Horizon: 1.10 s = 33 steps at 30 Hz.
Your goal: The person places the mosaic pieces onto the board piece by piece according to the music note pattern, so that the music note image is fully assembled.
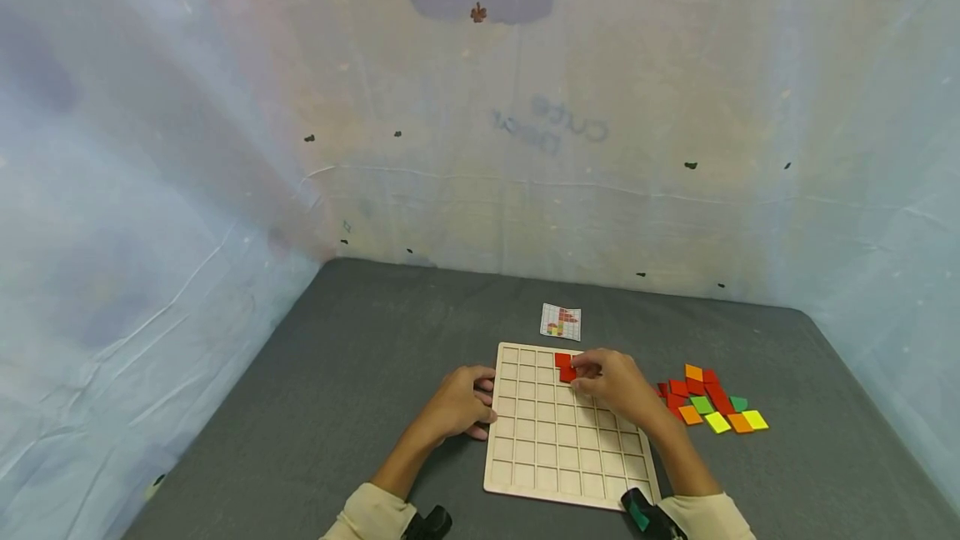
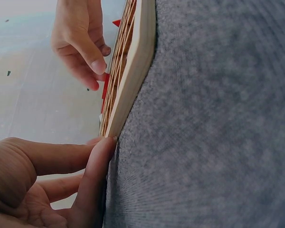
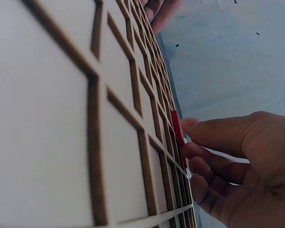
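Note:
A square wooden grid board [image 1: 536, 432] lies on the grey cloth, with red tiles [image 1: 562, 359] in its far rows. My left hand [image 1: 459, 402] holds the board's left edge, thumb and fingertips against the rim; the left wrist view shows them meeting at the wood [image 2: 133, 71]. Over the board's far part, my right hand [image 1: 617, 386] pinches a red tile [image 1: 567, 375] between thumb and fingers. In the right wrist view that red tile [image 3: 177, 127] stands slightly tilted at the grid, touching the thumb tip. The fingers partly cover it.
Loose red, orange, yellow and green tiles [image 1: 717, 423] lie in a group right of the board. A small printed card [image 1: 561, 322] with a coloured grid pattern lies beyond its far edge. Pale sheeting [image 1: 525, 215] hangs behind the grey table [image 1: 375, 340].

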Motion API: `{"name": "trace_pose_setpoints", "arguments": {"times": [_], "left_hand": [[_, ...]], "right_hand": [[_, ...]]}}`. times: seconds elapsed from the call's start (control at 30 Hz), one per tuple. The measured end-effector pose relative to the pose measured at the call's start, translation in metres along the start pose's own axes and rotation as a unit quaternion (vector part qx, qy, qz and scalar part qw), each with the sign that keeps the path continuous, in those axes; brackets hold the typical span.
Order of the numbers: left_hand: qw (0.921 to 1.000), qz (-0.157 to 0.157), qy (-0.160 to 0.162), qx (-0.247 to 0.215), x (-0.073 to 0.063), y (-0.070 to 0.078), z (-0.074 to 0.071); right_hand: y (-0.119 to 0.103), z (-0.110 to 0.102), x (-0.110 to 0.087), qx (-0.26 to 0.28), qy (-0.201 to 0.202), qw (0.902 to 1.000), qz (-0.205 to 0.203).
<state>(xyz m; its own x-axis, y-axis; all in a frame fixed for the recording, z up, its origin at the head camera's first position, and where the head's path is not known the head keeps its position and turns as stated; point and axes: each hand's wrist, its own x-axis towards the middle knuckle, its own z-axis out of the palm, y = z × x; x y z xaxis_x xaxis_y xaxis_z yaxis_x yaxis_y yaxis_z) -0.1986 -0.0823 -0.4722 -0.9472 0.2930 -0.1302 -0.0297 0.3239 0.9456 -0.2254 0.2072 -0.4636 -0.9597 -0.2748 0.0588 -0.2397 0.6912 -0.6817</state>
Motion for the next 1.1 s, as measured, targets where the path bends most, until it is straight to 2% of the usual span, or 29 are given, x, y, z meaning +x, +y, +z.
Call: {"name": "trace_pose_setpoints", "arguments": {"times": [0.6,0.9,1.1], "left_hand": [[1.0000,-0.004,-0.002,-0.003,0.001,-0.001,0.000],[1.0000,-0.008,0.001,-0.002,0.000,-0.001,0.000],[0.9999,-0.008,-0.004,-0.006,0.000,0.000,-0.001]], "right_hand": [[-0.004,0.000,-0.002,0.022,-0.019,0.9996,-0.004],[0.004,-0.004,0.000,0.005,-0.011,0.9997,-0.019],[0.005,-0.003,0.001,0.037,-0.032,0.9983,-0.032]]}}
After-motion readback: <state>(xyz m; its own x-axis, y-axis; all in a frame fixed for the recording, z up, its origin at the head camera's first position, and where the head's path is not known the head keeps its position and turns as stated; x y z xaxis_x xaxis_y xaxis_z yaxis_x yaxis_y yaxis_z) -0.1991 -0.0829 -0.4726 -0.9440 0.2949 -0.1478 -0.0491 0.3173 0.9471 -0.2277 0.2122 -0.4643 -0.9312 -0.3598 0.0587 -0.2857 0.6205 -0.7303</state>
